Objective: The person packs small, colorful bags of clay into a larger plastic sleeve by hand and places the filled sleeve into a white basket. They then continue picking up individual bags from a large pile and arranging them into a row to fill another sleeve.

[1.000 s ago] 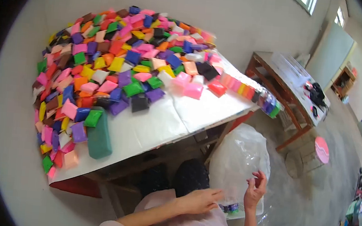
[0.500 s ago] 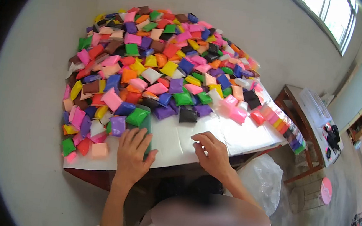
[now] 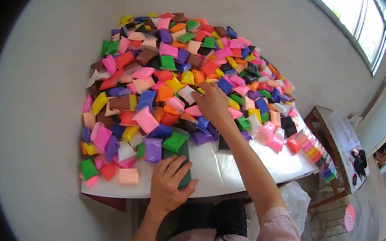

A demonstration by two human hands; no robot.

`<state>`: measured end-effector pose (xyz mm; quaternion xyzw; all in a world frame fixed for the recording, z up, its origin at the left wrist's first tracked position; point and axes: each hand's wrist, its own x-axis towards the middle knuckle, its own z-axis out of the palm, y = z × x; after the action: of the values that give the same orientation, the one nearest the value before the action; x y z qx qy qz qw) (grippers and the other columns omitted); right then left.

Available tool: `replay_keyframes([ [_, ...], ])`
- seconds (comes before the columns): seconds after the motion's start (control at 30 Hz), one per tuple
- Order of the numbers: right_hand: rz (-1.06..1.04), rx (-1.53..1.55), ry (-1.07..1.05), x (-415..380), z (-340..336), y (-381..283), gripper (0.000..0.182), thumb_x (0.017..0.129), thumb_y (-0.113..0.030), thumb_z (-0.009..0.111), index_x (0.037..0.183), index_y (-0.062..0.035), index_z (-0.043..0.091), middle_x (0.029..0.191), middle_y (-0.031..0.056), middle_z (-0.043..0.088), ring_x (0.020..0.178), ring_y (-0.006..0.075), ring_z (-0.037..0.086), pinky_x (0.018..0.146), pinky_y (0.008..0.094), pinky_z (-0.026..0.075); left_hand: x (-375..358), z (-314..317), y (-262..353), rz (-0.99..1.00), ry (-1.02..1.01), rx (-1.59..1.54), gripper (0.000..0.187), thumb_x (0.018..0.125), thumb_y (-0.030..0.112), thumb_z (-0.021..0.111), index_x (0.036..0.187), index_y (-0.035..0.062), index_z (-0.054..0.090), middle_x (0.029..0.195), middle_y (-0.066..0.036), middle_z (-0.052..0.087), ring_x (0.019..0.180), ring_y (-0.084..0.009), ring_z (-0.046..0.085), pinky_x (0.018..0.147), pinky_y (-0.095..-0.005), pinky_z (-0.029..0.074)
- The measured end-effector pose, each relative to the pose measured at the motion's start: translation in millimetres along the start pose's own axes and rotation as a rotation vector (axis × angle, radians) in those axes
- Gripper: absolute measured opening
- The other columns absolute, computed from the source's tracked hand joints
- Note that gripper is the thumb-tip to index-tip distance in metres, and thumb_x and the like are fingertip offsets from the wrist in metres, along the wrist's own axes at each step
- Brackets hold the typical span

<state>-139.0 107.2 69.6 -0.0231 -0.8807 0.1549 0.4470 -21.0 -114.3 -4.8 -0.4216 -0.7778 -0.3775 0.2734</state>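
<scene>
My left hand (image 3: 168,185) lies with fingers stretched on a dark green flat piece (image 3: 185,175) near the table's front edge, just below a purple packet (image 3: 153,150) and a green packet (image 3: 175,141). My right hand (image 3: 214,105) reaches into the heap of small plump packets, which look like coloured modelling clay. Its fingers curl down over a yellow packet (image 3: 200,91), mostly hidden under the hand. Beside those fingertips lies a white packet (image 3: 187,95). A pale peach packet (image 3: 128,176) sits left of my left hand.
The white-covered table (image 3: 224,179) stands against walls. A row of multicoloured packets (image 3: 315,155) lies at its right edge. A clear plastic bag (image 3: 296,200) hangs below. Further right are a second table (image 3: 339,144) and a wire basket with a pink top (image 3: 350,218).
My right hand has moved from above the bare front of the table up and forward into the heap, onto a yellow packet. My left hand stays on the green piece; the view has shifted.
</scene>
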Motion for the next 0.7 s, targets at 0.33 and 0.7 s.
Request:
replay_keyframes([
  [0.33,0.142,0.299,-0.352,-11.1,-39.1,13.1,0.049,0.073,-0.030,0.079,0.112,-0.0033,0.068,0.097,0.0103,0.065,0.088,0.0233,0.063,0.079,0.0367,0.050,-2.4,-5.4,-4.2,0.007,0.027,-0.127,0.038,0.076,0.015,0.073,0.111,0.0021,0.068,0.124,-0.014,0.063,0.115,-0.0349,0.056,0.098,-0.0449,0.044],
  [0.7,0.076,0.441,-0.946,-128.8,-150.8,22.0,0.057,0.073,-0.006,0.060,0.130,-0.0131,0.062,0.122,0.0114,0.060,0.111,0.0267,0.057,0.085,0.0380,0.050,-14.0,41.5,69.0,-0.295,-0.070,-0.201,0.040,0.087,0.001,0.063,0.126,-0.0009,0.057,0.094,-0.014,0.054,0.073,-0.0268,0.059,0.064,-0.0368,0.049],
])
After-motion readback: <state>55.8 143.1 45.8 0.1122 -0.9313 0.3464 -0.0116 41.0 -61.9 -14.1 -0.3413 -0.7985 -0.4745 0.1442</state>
